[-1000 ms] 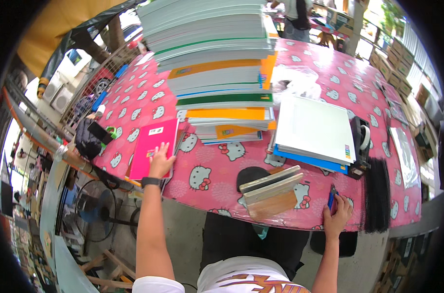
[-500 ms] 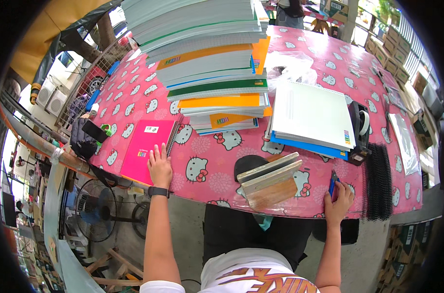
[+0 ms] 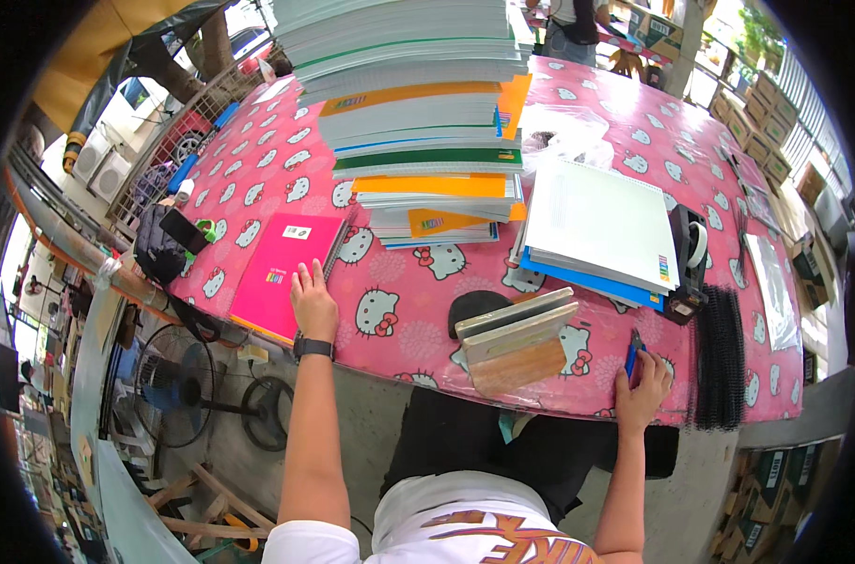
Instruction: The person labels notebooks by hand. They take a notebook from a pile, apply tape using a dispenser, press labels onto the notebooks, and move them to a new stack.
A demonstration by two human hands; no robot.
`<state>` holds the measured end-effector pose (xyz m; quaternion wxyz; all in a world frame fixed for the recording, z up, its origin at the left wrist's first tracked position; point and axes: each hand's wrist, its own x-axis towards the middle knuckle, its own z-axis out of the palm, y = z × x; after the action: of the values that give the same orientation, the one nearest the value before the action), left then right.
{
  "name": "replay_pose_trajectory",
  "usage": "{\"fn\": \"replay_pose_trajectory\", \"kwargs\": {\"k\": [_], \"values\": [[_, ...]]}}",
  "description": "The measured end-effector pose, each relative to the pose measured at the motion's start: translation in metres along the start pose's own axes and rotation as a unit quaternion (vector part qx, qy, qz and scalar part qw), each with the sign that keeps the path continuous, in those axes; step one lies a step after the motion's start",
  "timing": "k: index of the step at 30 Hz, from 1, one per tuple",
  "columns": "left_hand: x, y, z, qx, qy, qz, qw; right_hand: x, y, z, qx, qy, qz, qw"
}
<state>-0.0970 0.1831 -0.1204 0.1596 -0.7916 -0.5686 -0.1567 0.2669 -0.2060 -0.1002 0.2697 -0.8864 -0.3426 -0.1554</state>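
Near the table's left front edge lies a bright pink spiral notebook (image 3: 282, 258). My left hand (image 3: 313, 308) rests on its lower right part, fingers stretched out and holding nothing. At the front right, my right hand (image 3: 642, 393) has its fingers curled round small blue-handled pliers (image 3: 633, 354), whose dark jaws point away from me. Between my hands sits a wooden block with upright slats (image 3: 518, 343), partly over a dark rounded object (image 3: 474, 308). Behind it to the right is a pile of spiral notebooks with a white page on top (image 3: 596, 226).
A tall stack of notebooks (image 3: 427, 122) rises at the table's middle. A black tape dispenser (image 3: 688, 263) and a bundle of black binding coils (image 3: 719, 357) stand at the right. A dark bag (image 3: 159, 244) hangs by the left edge, above a floor fan (image 3: 178, 385).
The view has shifted slightly, moving the table within the picture. My left hand stays on the pink notebook, and my right hand stays at the pliers. Nothing else has visibly moved.
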Motion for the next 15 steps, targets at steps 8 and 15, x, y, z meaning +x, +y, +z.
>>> {"fn": "replay_pose_trajectory", "kwargs": {"k": [8,15], "values": [[0.000,0.013,-0.007,0.033,-0.001,-0.024,0.999,-0.001,0.001,0.002,-0.024,0.013,0.009,1.000],[-0.037,0.050,-0.020,-0.262,0.019,0.031,0.964,0.004,-0.001,-0.010,0.033,0.051,-0.012,0.998]]}}
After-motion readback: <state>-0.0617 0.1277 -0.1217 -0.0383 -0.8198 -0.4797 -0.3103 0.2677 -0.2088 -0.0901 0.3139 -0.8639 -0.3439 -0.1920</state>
